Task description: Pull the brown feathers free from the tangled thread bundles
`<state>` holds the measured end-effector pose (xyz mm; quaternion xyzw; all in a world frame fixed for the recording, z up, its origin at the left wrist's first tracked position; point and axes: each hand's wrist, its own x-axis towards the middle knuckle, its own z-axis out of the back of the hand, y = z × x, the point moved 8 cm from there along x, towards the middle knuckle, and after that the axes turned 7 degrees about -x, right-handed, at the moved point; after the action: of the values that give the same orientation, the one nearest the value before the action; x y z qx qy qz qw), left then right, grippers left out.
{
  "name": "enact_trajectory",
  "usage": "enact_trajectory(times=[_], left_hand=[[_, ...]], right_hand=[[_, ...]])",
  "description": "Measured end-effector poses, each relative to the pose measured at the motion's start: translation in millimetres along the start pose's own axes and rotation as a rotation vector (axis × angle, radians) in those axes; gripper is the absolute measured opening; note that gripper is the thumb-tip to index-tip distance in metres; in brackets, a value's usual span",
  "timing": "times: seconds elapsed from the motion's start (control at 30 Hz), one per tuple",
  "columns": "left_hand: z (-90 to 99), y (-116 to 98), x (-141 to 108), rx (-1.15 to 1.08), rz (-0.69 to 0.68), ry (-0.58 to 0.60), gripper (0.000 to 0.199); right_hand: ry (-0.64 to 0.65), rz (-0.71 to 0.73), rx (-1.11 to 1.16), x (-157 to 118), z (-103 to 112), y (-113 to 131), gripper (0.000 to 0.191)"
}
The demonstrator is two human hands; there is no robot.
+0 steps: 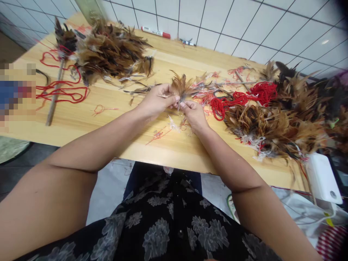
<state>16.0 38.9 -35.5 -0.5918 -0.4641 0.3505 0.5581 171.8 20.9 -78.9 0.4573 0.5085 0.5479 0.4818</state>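
Over the middle of the wooden table (pixel 130 137), a small bunch of brown feathers (pixel 181 84) fans upward between my hands. My left hand (pixel 157 99) is closed around its left side, thumb and fingers pinching near the quills. At the lower end, my right hand (pixel 194 114) pinches the quills with thumb and forefinger. Loose feathers and red thread scraps lie just behind and below the hands. To the right of my right hand, a bundle of red cord (pixel 239 99) touches a large pile of brown feathers (pixel 274 127).
Another feather heap (pixel 111 50) lies at the back left, beside a stick (pixel 56 94) with feathers at its top and loops of red cord (pixel 65 92) around it. A red-capped marker (pixel 155 32) rests by the tiled wall. A white box-shaped device (pixel 323 177) is at the right edge.
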Motion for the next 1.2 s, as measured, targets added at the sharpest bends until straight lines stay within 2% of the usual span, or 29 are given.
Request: enact_trajectory(times=[0.17,0.27,0.33,0.43,0.5,0.63,0.73,0.87,0.97,1.03,1.1,1.2], left_hand=[[-1.2,1,0,-0.026,-0.042,0.001,0.04],[-2.3,0,0,-0.024,-0.022,0.032,0.032],[4.3,-1,2,-0.014,-0.014,0.011,0.025],[27.0,-2,6,0.029,-0.019,-0.057,0.027],[44.4,-3,10,0.133,-0.018,-0.062,0.033],[71.1,-9,17,0.513,-0.074,-0.019,0.043],[74.7,-18,17,0.702,-0.173,0.015,0.036],[72.6,-36,11,0.808,-0.318,0.014,0.037],[86.1,-52,5,0.801,-0.363,-0.042,0.031],[102.3,-58,3,0.726,-0.323,-0.086,0.021],[111.2,-56,4,0.697,-0.223,-0.057,0.021],[101.6,-41,3,0.754,-0.019,0.092,0.026]], right_hand=[[0.071,0.06,-0.045,1,-2,1,0.053],[0.065,0.071,-0.088,0,-1,3,0.048],[0.022,0.077,-0.101,-1,3,3,0.042],[-0.054,0.039,-0.098,-2,10,3,0.044],[-0.08,-0.003,-0.083,-4,13,5,0.051],[-0.108,-0.058,-0.05,-7,16,13,0.063],[-0.113,-0.065,-0.049,-9,17,17,0.064],[-0.103,-0.025,-0.073,-9,17,15,0.061],[-0.093,-0.004,-0.104,-9,17,13,0.062],[-0.089,0.006,-0.113,-8,17,11,0.062],[-0.086,0.017,-0.111,-8,18,11,0.062],[-0.082,0.032,-0.114,-8,18,11,0.063]])
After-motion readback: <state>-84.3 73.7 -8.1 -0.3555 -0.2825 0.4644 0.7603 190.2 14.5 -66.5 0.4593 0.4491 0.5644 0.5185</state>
